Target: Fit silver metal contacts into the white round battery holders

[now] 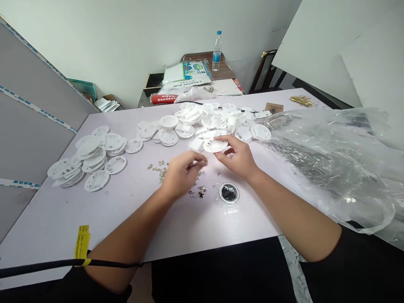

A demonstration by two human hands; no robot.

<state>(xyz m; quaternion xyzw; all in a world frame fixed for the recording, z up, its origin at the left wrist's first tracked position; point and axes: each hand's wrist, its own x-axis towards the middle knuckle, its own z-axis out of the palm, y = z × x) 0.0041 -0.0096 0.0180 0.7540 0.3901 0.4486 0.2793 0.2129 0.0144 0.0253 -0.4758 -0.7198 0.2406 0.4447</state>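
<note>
In the head view, I see the right hand [240,158] just right of centre, its grip closed on the edge of a white disc [215,146], thumb below and fingers above. The left hand [181,174] is beside it, near the middle of the frame, fingers curled and tips bunched close to the disc; I can't tell whether that grip is shut on anything. Small metal pieces [201,195] lie scattered on the desk [126,219] around and beneath that hand. A long heap of white discs [168,136] spreads behind both hands, and a smaller pile [91,145] sits at the left of the frame. Below the right hand there's a round ring with a dark centre [229,192]. Crumpled clear plastic [341,155] covers the desk's right side.
</note>
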